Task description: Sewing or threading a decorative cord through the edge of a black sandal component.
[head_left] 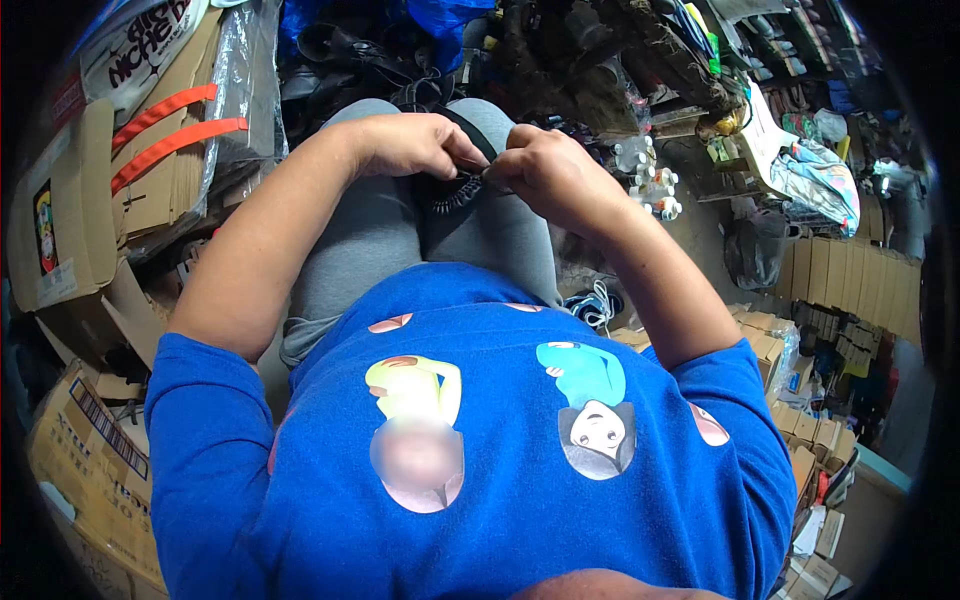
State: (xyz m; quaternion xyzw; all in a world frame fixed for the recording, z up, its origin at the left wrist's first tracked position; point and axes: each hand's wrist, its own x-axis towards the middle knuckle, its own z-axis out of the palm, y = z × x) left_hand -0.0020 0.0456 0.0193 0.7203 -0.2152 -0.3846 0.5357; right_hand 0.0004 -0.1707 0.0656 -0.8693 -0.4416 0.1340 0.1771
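Over my grey-trousered knees lies a black, curved piece (pixel 455 192), perhaps part of a shoe, with a row of short pale stitch-like marks along its lower edge. My left hand (pixel 425 147) comes in from the left, its thumb and fingers pinched together at the piece's upper edge. Close beside it, my right hand (pixel 545 165) is closed, with thumb and forefinger pressed together at the right end of the piece. Something thin and small shows between the two sets of fingertips, too small to name. The far side of the black piece is partly hidden behind my fingers.
Dark shoes (pixel 345 55) are heaped beyond my knees. Flattened cardboard boxes (pixel 70 220) and orange straps (pixel 180 150) stand at the left. White-capped bottles (pixel 655 185) sit to the right, near a blue-and-white shoe (pixel 592 305). Stacked cartons (pixel 850 285) line the right side.
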